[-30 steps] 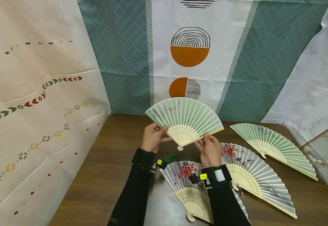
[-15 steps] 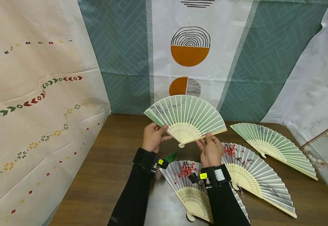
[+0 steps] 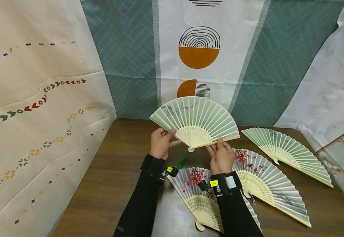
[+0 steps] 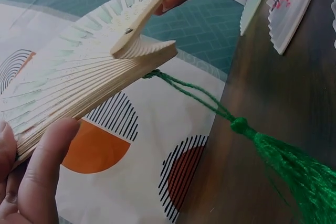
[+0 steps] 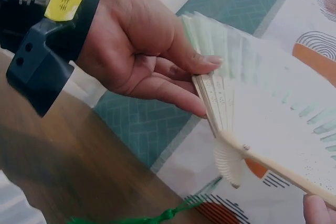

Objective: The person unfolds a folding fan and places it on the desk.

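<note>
Spread wide between my hands, a pale green folding fan (image 3: 198,115) is held up above the table. My left hand (image 3: 161,143) pinches its left edge between thumb and fingers. At the opposite edge, my right hand (image 3: 221,156) grips the end rib, thumb on the front. Below the pivot hangs a green tassel (image 4: 294,174) on a cord, plain in the left wrist view. The fan's ribs (image 5: 218,100) show cut-out patterns in the right wrist view. Partly hidden under my right forearm lies an open grey fan with red blossoms (image 3: 201,205).
On the brown table (image 3: 97,184), a second grey blossom fan (image 3: 274,187) lies open at the right. Behind it lies another open green fan (image 3: 287,154). A patterned cloth (image 3: 133,82) hangs at the back; a cream cloth (image 3: 41,131) covers the left side.
The green fan has risen slightly and tilted so its face shows more fully, with its dark print clearer. Its tassel now hangs in sight. Both hands keep their hold; the other fans stay put.
</note>
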{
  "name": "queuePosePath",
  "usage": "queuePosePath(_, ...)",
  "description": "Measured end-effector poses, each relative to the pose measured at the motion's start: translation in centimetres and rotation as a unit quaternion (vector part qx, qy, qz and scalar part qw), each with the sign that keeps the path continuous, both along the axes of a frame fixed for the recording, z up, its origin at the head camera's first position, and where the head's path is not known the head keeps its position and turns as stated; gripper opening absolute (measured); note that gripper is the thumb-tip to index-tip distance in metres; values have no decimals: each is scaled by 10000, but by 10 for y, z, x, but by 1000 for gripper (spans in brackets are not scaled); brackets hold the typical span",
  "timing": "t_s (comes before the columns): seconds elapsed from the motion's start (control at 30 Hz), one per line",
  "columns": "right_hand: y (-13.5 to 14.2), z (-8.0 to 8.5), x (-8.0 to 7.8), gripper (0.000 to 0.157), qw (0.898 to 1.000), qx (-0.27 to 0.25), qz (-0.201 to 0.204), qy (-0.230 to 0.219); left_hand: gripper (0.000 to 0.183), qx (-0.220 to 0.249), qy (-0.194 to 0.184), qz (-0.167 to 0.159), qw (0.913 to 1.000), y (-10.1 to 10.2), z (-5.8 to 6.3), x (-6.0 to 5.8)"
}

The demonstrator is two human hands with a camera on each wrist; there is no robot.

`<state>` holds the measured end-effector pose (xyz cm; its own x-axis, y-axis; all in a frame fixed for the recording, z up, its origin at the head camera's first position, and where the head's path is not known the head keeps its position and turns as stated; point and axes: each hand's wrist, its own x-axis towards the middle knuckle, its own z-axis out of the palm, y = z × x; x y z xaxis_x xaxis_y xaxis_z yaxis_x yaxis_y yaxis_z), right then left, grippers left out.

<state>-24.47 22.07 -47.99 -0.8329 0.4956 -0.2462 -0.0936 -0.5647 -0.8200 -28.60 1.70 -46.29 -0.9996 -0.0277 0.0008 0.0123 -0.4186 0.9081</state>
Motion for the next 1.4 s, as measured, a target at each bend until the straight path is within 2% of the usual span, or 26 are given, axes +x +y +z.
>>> queuePosePath(0.1, 0, 0, 0, 22, 9999, -105, -42, 22, 5, 115, 10, 29, 9999, 2, 0, 0)
queuePosePath(0.17, 1, 0, -1, 21, 9998, -180, -77, 45, 13, 170, 26, 51, 9998, 3, -1, 0)
queuePosePath(0.27, 2, 0, -1, 21, 9997, -241, -98, 37, 6, 244, 17, 101, 9996, 5, 0, 1)
queuePosePath(0.33, 2, 1, -1, 22, 9995, -295, -93, 3, 12, 333, 9, 146, 9993, 7, 0, 1)
queuePosePath(0.4, 3, 2, -1, 25, 9993, -369, -67, -23, 21, 411, 6, 195, 9990, 8, 0, 1)
queuePosePath(0.5, 4, 2, -1, 31, 9987, -504, -24, -67, 22, 491, 37, 246, 9985, 9, -1, 1)
queuePosePath(0.67, 4, 3, -1, 39, 9972, -745, -14, -64, 5, 585, 85, 347, 9976, 11, -2, 2)
queuePosePath(0.8, 4, 4, -1, 50, 9961, -875, -42, -68, 21, 669, 97, 414, 9969, 14, -2, 2)
queuePosePath(1.4, 4, 4, -4, 54, 9848, -1697, -250, 290, 23, 1150, 144, 727, 9906, 27, -2, 3)
